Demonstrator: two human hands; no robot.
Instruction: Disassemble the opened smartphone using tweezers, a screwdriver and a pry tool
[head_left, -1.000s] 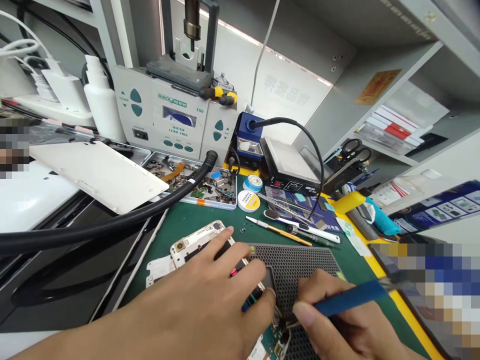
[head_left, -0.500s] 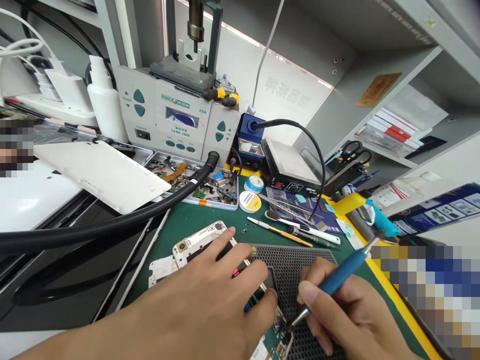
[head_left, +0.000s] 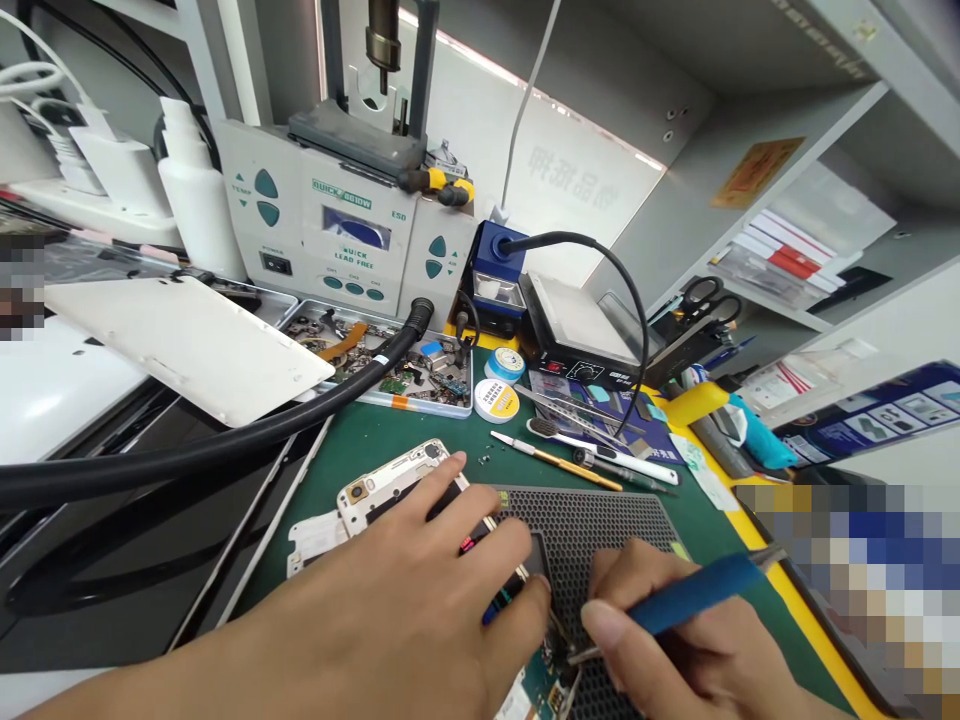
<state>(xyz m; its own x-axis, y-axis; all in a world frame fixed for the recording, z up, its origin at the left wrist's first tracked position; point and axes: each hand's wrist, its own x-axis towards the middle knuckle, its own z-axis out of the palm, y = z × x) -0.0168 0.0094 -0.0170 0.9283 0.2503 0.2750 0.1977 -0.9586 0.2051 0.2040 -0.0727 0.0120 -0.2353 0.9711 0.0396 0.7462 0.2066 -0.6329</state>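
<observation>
My left hand lies across an opened smartphone, its fingers curled over the far edge and gripping it. The phone has a pale frame with a camera hole at one end and a bare green circuit board at the near end. In my right hand is a slim blue-handled metal pry tool, pinched between thumb and fingers. Its lower metal tip reaches the board's edge; exact contact is hard to see. The phone's middle is hidden by my left hand. Beneath it lies a dark honeycomb-patterned mat.
Behind stand a hot-air rework station and a tray of loose boards. Its thick black hose crosses the left side. A brush, a craft knife and tweezers lie beyond the mat. A white panel rests left.
The blue-handled tool has tilted flatter, its upper end lower and farther right, and my right hand has shifted slightly. My left hand keeps its grip on the phone. The whole view has shifted a little.
</observation>
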